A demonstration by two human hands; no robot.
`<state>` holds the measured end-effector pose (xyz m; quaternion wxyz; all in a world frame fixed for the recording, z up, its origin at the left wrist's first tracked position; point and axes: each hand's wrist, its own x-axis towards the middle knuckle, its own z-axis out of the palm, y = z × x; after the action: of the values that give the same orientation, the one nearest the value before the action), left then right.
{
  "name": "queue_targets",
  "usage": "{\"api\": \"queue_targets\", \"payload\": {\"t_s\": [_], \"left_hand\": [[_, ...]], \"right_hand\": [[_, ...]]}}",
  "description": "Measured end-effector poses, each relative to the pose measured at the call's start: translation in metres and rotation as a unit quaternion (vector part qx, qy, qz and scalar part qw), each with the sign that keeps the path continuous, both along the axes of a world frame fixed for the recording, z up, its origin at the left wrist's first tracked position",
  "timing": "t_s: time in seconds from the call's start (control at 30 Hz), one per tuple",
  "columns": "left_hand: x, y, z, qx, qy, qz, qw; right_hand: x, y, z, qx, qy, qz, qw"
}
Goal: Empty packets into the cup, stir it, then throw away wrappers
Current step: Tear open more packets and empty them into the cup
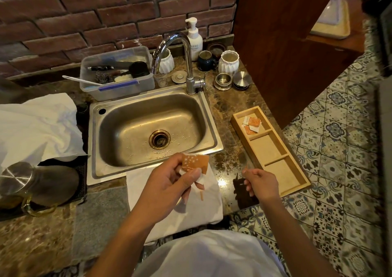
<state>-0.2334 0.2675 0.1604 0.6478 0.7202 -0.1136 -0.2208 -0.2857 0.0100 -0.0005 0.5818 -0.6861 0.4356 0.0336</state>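
Orange packet [196, 163], printed with white stars, sits pinched in the left hand [169, 183] above the near rim of the steel sink [148, 128]. Thumb and fingers curl round it; a second white-and-orange wrapper [200, 188] hangs below the same hand, over a folded white cloth [212, 208] lying on the table [231, 107].

Right hand [262, 184] hovers just right of the left one, over the dark marble. Its fingers are curled, thumb and forefinger pressed together on a thin orange sliver [246, 167]; too small for me to say what it is.

Right of the sink, a wooden tray [297, 188] with three compartments lies along the table edge. The far compartment holds several more orange-and-white packets [252, 124]; the two nearer ones show bare wood.

I cannot pick out which vessel is the cup. Candidates behind the chrome faucet [180, 41]: a dark blue mug [205, 60], two white ribbed jars [229, 62], a steel tin [222, 81] with its lid [241, 79] beside it.

Also at the back: a white pump bottle [194, 39] against the brick wall, and a clear plastic tub [118, 90] of utensils left of the faucet. A white cloth [38, 126] lies at far left, with a steel-lidded glass kettle [19, 181] near it.
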Motion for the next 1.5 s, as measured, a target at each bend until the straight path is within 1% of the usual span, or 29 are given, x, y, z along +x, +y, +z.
{"api": "queue_targets", "payload": {"t_s": [0.17,0.33,0.77,0.9,1.03,1.1,1.17,1.23,1.33,1.4,1.5], "left_hand": [[0.000,-0.004,-0.003,0.016,0.001,0.010,1.000],[-0.002,-0.005,-0.006,0.002,0.011,0.012,1.000],[-0.005,-0.010,-0.005,0.018,0.014,0.029,0.999],[-0.005,-0.011,-0.004,0.020,0.012,0.027,0.999],[-0.004,-0.010,-0.007,0.011,0.008,0.032,0.999],[-0.003,-0.010,-0.009,0.000,0.000,0.036,0.999],[-0.002,-0.010,-0.011,-0.006,-0.003,0.035,0.999],[-0.002,-0.011,-0.012,-0.011,-0.001,0.033,0.999],[-0.002,-0.011,-0.016,-0.014,0.004,0.033,0.999],[-0.002,-0.012,-0.018,-0.023,0.014,0.031,0.999],[-0.005,-0.015,-0.019,-0.028,0.027,0.037,0.999]], "right_hand": [[0.007,0.001,-0.032,0.025,0.069,0.005,0.997],[0.013,0.000,-0.048,-0.007,0.108,0.022,0.994],[0.008,-0.004,-0.056,-0.050,0.135,0.063,0.988],[0.009,-0.006,-0.054,-0.063,0.132,0.061,0.987],[0.014,-0.004,-0.034,-0.067,0.088,0.066,0.992],[0.017,0.002,-0.012,-0.031,0.030,0.076,0.996],[0.020,0.010,0.016,0.029,-0.044,0.095,0.994],[0.022,0.017,0.045,0.074,-0.106,0.127,0.983],[0.028,0.027,0.087,0.102,-0.166,0.199,0.960],[0.033,0.032,0.110,0.111,-0.193,0.251,0.942],[0.038,0.039,0.134,0.106,-0.209,0.330,0.914]]}}
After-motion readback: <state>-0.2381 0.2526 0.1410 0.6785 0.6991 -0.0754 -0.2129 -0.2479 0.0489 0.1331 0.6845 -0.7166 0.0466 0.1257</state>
